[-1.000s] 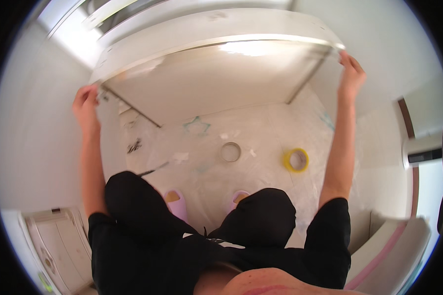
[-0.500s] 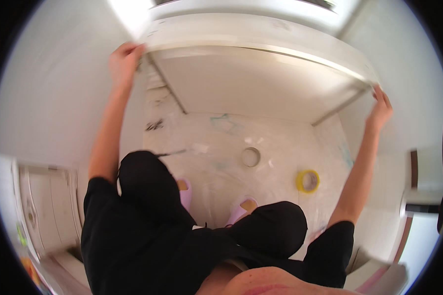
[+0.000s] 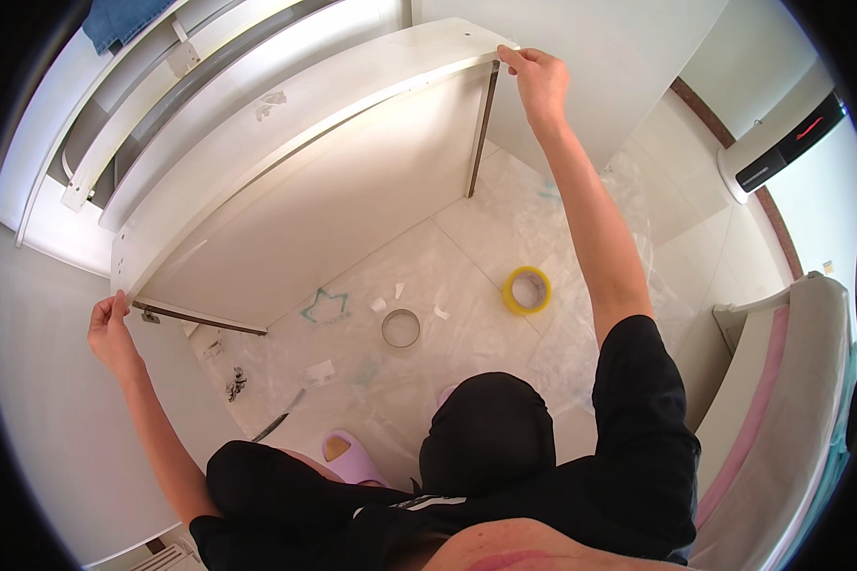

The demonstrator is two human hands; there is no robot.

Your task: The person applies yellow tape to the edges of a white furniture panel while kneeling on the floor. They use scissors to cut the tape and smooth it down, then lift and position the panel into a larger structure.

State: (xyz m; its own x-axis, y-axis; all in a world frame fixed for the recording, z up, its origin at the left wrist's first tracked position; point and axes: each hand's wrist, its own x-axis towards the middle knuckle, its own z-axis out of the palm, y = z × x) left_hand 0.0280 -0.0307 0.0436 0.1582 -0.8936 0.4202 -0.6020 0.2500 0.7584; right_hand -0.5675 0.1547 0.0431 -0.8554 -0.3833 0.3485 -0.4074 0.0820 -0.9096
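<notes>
A long white furniture board (image 3: 276, 124), bent in the picture by the lens, runs from the near left to the far right in front of me. Below its edge a pale flat panel (image 3: 324, 209) slopes to the floor, with a dark strip along each side. At the board's left end, my left hand (image 3: 112, 328) is closed, fingertips pinching the corner beside a small metal fitting (image 3: 149, 317). My right hand (image 3: 540, 84) grips the opposite corner between thumb and fingers. The board's far underside is hidden.
On the plastic-covered floor lie a yellow-rimmed tape roll (image 3: 527, 290) and a thinner ring (image 3: 401, 328). White slats (image 3: 152, 86) stand behind the board. Tall white panels flank it. A white and black appliance (image 3: 781, 152) and a fabric-edged bed or seat (image 3: 781, 400) are at right.
My view has swung, and the board now slants, its left end nearer me and its right end farther. Both hands keep hold of its ends. My legs have shifted too.
</notes>
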